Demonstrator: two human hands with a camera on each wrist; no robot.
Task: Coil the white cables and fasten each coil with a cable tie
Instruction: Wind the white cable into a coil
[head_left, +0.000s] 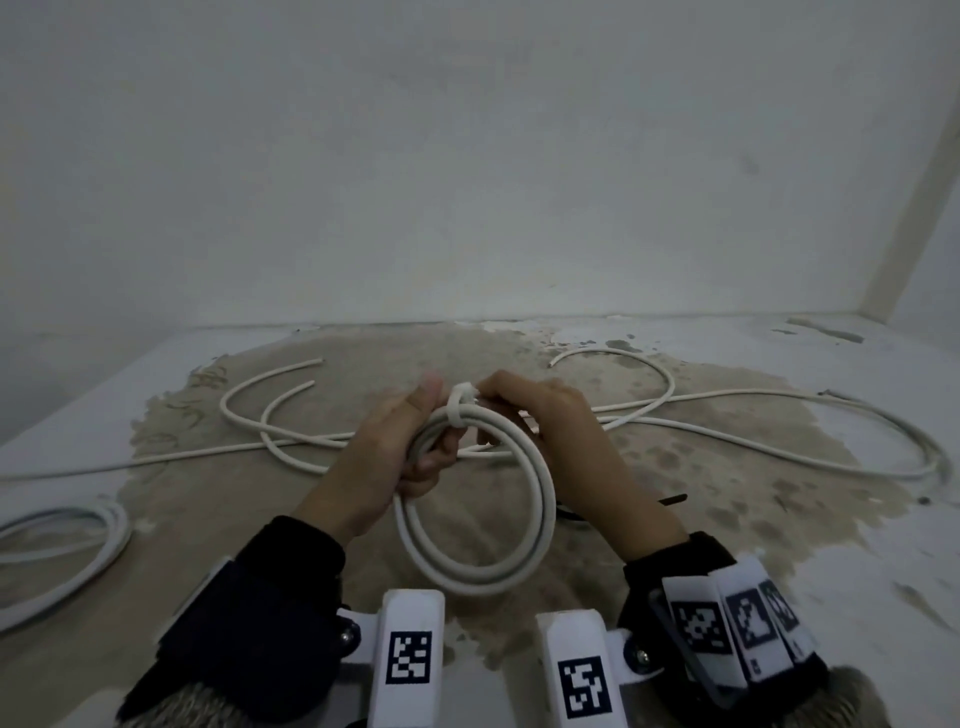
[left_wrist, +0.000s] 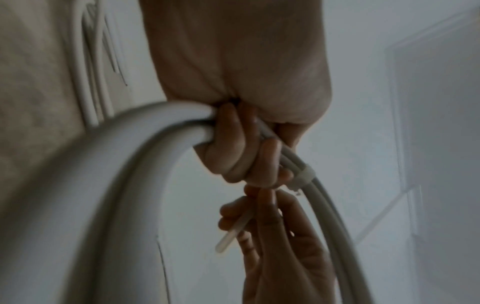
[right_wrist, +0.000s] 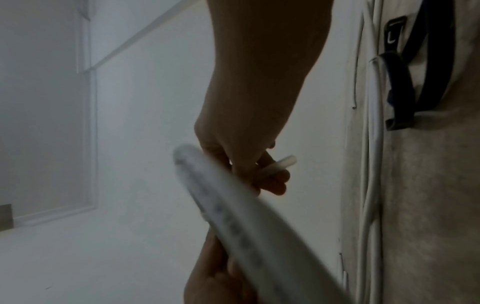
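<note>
A white cable coil (head_left: 540, 499) of a few turns hangs upright between my hands over the floor. My left hand (head_left: 431, 447) grips the coil's upper left; in the left wrist view its fingers (left_wrist: 233, 144) curl round the bundled strands. A white cable tie (head_left: 461, 402) is looped round the top of the coil (left_wrist: 103, 185), seen as a band (left_wrist: 305, 176) in the left wrist view. My right hand (head_left: 488, 397) pinches the tie beside the band, and the tie's tail (left_wrist: 231, 234) sticks out past its fingers. In the right wrist view the tail (right_wrist: 284, 161) shows beyond the blurred coil (right_wrist: 233, 205).
Loose white cables (head_left: 727, 431) lie in long loops across the stained floor behind my hands, with more loops (head_left: 249, 415) at the left. Another coil (head_left: 104, 535) lies at the far left. A small black item (head_left: 672, 500) lies by my right forearm. A wall stands close behind.
</note>
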